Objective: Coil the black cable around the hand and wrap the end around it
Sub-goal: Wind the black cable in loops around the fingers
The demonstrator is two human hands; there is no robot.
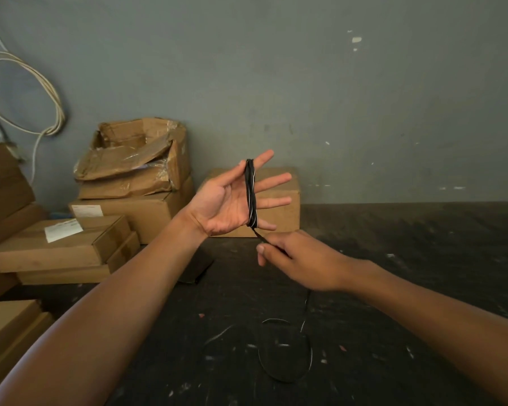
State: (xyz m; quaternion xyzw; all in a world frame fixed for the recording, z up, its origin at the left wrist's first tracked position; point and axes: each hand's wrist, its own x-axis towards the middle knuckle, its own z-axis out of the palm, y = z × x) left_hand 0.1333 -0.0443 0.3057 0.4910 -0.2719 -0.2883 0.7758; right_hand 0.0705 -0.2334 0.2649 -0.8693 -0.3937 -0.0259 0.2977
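My left hand [229,200] is raised palm up with its fingers straight and spread. Several turns of the black cable [251,194] are wound across the base of those fingers. From the coil's lower end a short strand runs down to my right hand [294,262], which pinches it between thumb and fingers just below the left hand. The rest of the cable hangs from the right hand and lies in a loose loop [288,353] on the dark floor.
Cardboard boxes [100,238] are stacked at the left, with a torn open one [135,159] behind them and another box [279,206] against the grey wall. A white cable loop [35,92] hangs on the wall at the far left. A dark flat object [195,271] lies on the floor.
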